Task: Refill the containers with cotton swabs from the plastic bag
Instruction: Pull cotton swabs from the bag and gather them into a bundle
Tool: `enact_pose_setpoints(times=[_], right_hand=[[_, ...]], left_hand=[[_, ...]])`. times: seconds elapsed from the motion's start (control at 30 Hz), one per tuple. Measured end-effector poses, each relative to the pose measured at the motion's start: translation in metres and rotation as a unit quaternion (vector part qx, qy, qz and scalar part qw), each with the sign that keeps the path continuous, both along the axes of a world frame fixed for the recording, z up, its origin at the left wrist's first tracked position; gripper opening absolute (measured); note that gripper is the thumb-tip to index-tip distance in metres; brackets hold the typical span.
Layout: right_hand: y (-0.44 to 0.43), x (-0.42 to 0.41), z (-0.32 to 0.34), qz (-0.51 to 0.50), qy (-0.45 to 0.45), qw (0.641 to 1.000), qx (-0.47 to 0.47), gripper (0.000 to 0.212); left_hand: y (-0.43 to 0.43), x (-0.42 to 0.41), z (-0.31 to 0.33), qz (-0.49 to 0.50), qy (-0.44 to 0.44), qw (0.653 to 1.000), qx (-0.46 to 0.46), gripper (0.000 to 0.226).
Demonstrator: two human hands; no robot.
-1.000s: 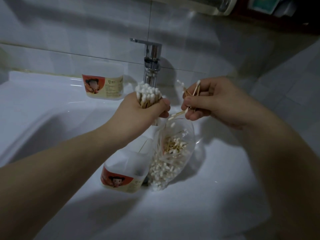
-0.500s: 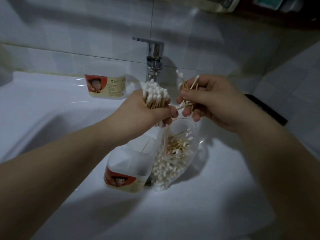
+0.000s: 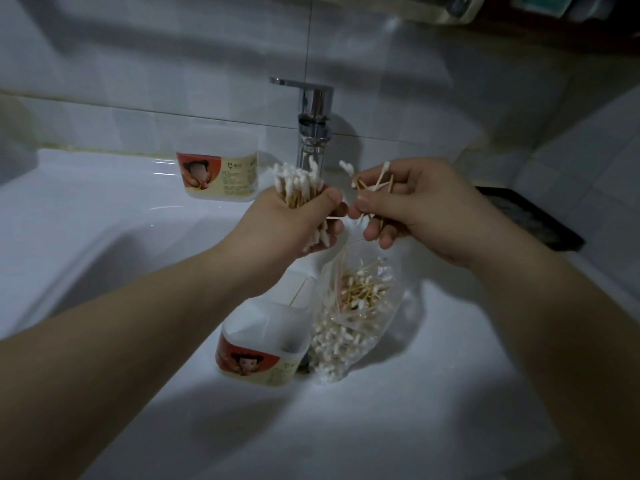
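Fingers (image 3: 329, 199) of the left hand (image 3: 294, 220) are closed around an upright bundle of swabs (image 3: 298, 185); a few loose swabs (image 3: 372, 181) are pinched by the right hand (image 3: 415, 206). Below, an open container (image 3: 266, 344) and the plastic bag (image 3: 356, 317) are seen touching on the white surface (image 3: 415, 393). A second container (image 3: 218, 168) is set beside the tap (image 3: 313, 123).

A home bathroom is being shown: a white sink (image 3: 104, 237) is being backed by a tiled wall (image 3: 173, 64), with a chrome tap (image 3: 313, 123) mounted behind the sink.
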State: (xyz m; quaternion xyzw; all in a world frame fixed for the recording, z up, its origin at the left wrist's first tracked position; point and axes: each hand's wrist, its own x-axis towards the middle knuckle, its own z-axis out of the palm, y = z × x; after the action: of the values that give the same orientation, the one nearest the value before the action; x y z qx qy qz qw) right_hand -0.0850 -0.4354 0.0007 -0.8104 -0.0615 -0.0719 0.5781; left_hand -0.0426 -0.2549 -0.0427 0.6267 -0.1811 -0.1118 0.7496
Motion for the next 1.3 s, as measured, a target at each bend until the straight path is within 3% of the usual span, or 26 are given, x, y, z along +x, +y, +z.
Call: enact_pose_setpoints(times=[0.23,0.37,0.47,0.7,0.9,1.07,1.17,1.3], right_hand=[[0.012,-0.004,-0.001,0.030,-0.004,0.999,-0.033,0.023],[0.014,-0.003,-0.003,0.027,0.007,0.998,-0.053,0.039],[0.018,-0.003,-0.006,0.046,0.009,0.996,-0.081,0.035],[0.019,-0.002,-0.004,0.013,0.018,0.999,-0.023,0.011],[0.014,-0.002,0.001,-0.014,0.008,1.000,0.002,0.012],[0.013,0.000,-0.004,-0.019,-0.013,0.994,-0.111,0.009],[0.015,-0.002,-0.008,-0.007,-0.037,0.974,-0.222,0.027],[0.017,-0.002,-0.011,0.012,-0.054,0.965,-0.255,0.048]], left_hand=[[0.004,0.005,-0.003,-0.007,-0.012,1.000,-0.006,0.011],[0.006,0.009,-0.006,-0.036,-0.040,0.999,0.002,0.014],[0.004,0.010,-0.009,-0.026,-0.038,0.999,0.001,0.021],[0.004,0.012,-0.008,0.022,0.005,0.999,-0.027,0.021],[0.004,0.015,-0.003,0.089,0.060,0.990,-0.088,0.014],[0.002,0.011,-0.002,0.107,0.051,0.992,-0.042,0.018],[0.002,0.006,-0.003,0.051,0.014,0.999,0.009,0.020],[0.003,0.005,-0.006,0.018,0.013,0.999,0.035,0.013]])
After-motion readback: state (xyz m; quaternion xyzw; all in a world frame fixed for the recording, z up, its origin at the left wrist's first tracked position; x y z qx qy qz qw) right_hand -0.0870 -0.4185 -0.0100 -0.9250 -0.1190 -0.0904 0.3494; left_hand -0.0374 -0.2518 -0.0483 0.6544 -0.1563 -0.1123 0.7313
